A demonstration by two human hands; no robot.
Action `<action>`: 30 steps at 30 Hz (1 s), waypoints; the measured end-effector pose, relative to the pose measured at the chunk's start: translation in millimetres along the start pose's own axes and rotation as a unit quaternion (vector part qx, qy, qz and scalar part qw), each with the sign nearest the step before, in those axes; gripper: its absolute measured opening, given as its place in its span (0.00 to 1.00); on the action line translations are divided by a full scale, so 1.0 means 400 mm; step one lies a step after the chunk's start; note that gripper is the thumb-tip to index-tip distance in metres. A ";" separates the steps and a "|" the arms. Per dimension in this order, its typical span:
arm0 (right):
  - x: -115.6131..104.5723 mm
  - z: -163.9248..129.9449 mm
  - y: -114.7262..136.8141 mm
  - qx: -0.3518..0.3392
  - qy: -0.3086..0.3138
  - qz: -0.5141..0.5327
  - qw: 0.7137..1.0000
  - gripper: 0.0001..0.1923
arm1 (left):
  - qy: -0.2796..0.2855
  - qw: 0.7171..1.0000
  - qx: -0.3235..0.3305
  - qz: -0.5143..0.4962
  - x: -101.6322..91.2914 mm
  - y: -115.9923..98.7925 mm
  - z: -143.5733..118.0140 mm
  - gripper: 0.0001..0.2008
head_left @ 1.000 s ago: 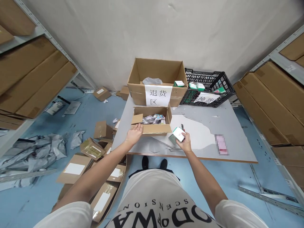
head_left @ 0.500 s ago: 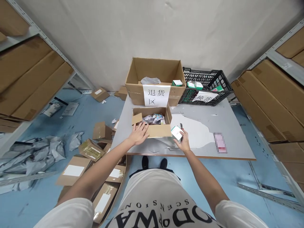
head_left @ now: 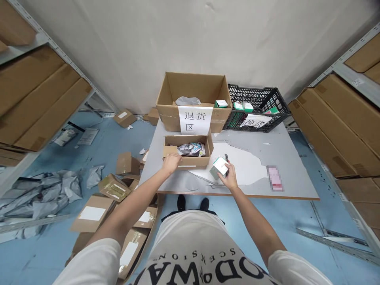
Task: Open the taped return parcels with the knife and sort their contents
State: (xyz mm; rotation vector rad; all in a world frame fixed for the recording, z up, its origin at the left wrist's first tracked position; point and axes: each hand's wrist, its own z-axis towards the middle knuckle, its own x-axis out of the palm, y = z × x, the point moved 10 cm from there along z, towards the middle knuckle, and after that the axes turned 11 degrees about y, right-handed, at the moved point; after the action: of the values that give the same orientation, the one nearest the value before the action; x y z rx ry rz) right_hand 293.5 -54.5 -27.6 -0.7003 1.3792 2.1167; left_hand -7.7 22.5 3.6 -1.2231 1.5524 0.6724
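On the table, an open cardboard box [head_left: 194,161] holds crumpled grey and coloured plastic packaging [head_left: 191,149]. My left hand [head_left: 172,162] is closed over its front-left edge, the fingertips hidden inside. Just right of that box, my right hand [head_left: 228,177] grips a small white-and-green box [head_left: 219,167] by its right side. The small box is tilted, its white top facing up. A slim dark and red object, possibly a box cutter [head_left: 226,157], shows just beyond my right fingers; whether the hand also holds it I cannot tell.
Behind stand a large labelled carton [head_left: 169,116] and a black plastic crate [head_left: 280,111], both containing small green-and-white boxes. A pink blurred item [head_left: 275,178] lies at the table's right. Loose cartons [head_left: 114,187] and grey bags [head_left: 56,194] cover the floor at left. Loaded shelves flank both sides.
My left hand has gone from lying flat on the front flap to closing over the box's edge. The flap now hangs down, and the cardboard box has shifted slightly left.
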 end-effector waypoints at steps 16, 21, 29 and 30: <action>0.025 0.059 0.010 0.047 -0.037 -0.010 0.998 0.26 | -0.010 0.999 0.034 0.008 -0.065 0.173 0.081 0.12; 0.073 0.086 0.044 0.041 -0.003 -0.019 0.999 0.25 | 0.015 1.000 -0.015 0.023 -0.028 0.205 0.055 0.13; 0.090 0.084 0.050 0.032 0.043 -0.024 0.998 0.29 | -0.027 0.999 -0.025 0.018 -0.016 0.165 0.010 0.23; 0.089 0.084 0.049 0.033 0.052 -0.025 0.998 0.31 | -0.040 0.999 -0.021 0.013 -0.014 0.157 0.006 0.24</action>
State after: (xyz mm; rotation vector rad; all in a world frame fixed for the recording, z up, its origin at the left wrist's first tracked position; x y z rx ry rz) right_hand 249.7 -25.2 -26.6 -0.8210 1.4642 2.0115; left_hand -65.1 47.6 -1.4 -1.1949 1.4971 0.7636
